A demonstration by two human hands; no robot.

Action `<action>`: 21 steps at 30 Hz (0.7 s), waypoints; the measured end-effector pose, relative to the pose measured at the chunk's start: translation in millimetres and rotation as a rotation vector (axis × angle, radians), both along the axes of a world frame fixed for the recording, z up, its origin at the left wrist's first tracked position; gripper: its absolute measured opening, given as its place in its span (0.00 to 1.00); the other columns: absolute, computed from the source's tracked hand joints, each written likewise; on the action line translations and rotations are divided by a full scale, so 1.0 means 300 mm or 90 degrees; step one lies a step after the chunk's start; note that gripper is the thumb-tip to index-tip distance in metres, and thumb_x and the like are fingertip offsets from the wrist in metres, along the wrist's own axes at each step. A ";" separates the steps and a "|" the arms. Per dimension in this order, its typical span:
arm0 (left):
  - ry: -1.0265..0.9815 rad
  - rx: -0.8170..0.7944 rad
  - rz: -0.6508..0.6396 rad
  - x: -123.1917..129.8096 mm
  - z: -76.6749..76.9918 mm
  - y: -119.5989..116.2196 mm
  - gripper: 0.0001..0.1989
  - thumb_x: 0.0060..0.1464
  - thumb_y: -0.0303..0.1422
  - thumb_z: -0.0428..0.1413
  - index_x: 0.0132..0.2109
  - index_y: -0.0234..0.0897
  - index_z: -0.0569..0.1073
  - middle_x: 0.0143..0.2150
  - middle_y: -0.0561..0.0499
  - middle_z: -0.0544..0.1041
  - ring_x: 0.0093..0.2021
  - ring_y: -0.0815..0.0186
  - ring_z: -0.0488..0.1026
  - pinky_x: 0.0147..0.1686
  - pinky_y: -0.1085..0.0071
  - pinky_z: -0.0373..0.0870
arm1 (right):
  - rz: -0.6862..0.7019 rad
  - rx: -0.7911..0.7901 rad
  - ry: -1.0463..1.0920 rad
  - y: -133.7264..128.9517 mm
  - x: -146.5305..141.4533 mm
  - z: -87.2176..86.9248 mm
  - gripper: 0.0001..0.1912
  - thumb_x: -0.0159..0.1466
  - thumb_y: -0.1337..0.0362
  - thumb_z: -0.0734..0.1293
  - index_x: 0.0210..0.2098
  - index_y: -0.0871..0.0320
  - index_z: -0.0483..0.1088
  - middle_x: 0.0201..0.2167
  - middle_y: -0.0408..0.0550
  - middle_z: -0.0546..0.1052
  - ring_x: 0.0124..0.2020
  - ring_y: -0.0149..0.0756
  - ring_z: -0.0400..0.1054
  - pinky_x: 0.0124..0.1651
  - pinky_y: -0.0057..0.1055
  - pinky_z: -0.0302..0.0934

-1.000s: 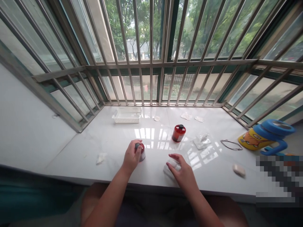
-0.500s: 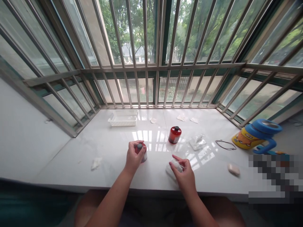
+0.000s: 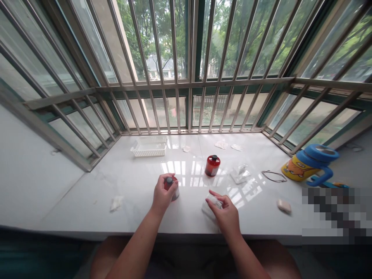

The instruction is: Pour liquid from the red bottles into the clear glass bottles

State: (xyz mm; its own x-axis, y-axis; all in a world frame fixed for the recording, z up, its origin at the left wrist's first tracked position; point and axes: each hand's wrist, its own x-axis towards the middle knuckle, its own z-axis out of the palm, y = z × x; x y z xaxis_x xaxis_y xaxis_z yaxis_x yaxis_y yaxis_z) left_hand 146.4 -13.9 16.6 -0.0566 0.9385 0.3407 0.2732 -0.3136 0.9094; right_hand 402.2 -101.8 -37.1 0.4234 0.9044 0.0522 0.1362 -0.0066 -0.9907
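Observation:
My left hand [image 3: 162, 193] grips a small red bottle [image 3: 173, 187] with a dark cap, upright on the white marble sill [image 3: 139, 182]. My right hand [image 3: 225, 213] pinches a small clear plastic packet [image 3: 209, 203] that rests on the sill to the right of that bottle. A second red bottle [image 3: 212, 166] with a black cap stands farther back, between and beyond both hands, untouched.
A white plastic basket [image 3: 148, 147] sits at the back left by the window bars [image 3: 186, 77]. Clear wrappers [image 3: 238, 174], a wire loop [image 3: 274, 176], a small white pad [image 3: 284, 205], crumpled scraps [image 3: 116, 202] and a yellow-and-blue mug [image 3: 310, 164] lie about.
My right hand has lifted from lying flat over the packet to pinching it with the fingertips. My left hand stays on the red bottle. The view has shifted slightly.

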 end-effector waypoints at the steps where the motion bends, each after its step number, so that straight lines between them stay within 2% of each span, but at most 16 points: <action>1: -0.002 -0.001 0.001 0.001 -0.001 0.000 0.13 0.64 0.42 0.64 0.51 0.43 0.73 0.58 0.42 0.80 0.61 0.52 0.78 0.63 0.49 0.73 | 0.003 0.002 0.003 0.002 0.002 -0.001 0.21 0.61 0.48 0.78 0.34 0.50 0.65 0.56 0.50 0.84 0.59 0.56 0.78 0.63 0.58 0.71; 10: -0.007 -0.001 0.004 0.005 -0.001 0.004 0.13 0.64 0.42 0.63 0.50 0.43 0.72 0.57 0.43 0.80 0.60 0.53 0.78 0.63 0.49 0.72 | 0.055 0.010 0.008 0.026 0.016 0.000 0.20 0.60 0.47 0.78 0.33 0.52 0.68 0.55 0.52 0.84 0.56 0.55 0.79 0.60 0.56 0.73; 16: 0.010 -0.010 -0.003 0.002 0.012 -0.004 0.11 0.65 0.42 0.62 0.49 0.42 0.75 0.57 0.43 0.81 0.58 0.52 0.79 0.62 0.50 0.73 | 0.109 0.000 -0.004 0.069 0.000 -0.001 0.20 0.59 0.46 0.79 0.34 0.52 0.72 0.56 0.53 0.83 0.55 0.55 0.79 0.59 0.54 0.73; 21: 0.026 0.016 -0.016 0.000 0.022 -0.004 0.10 0.65 0.42 0.62 0.47 0.42 0.78 0.55 0.43 0.81 0.57 0.52 0.79 0.61 0.52 0.74 | 0.137 0.041 0.008 0.089 -0.019 -0.011 0.19 0.62 0.47 0.77 0.35 0.52 0.70 0.59 0.54 0.82 0.59 0.53 0.77 0.61 0.54 0.71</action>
State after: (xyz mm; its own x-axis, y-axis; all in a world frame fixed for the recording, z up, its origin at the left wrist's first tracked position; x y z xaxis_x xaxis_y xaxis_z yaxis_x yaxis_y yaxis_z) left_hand 146.3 -15.1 23.4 -0.0192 0.9306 0.3655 0.3019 -0.3431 0.8895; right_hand 396.4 -75.1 -40.4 0.2218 0.9691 0.1084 0.1161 0.0841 -0.9897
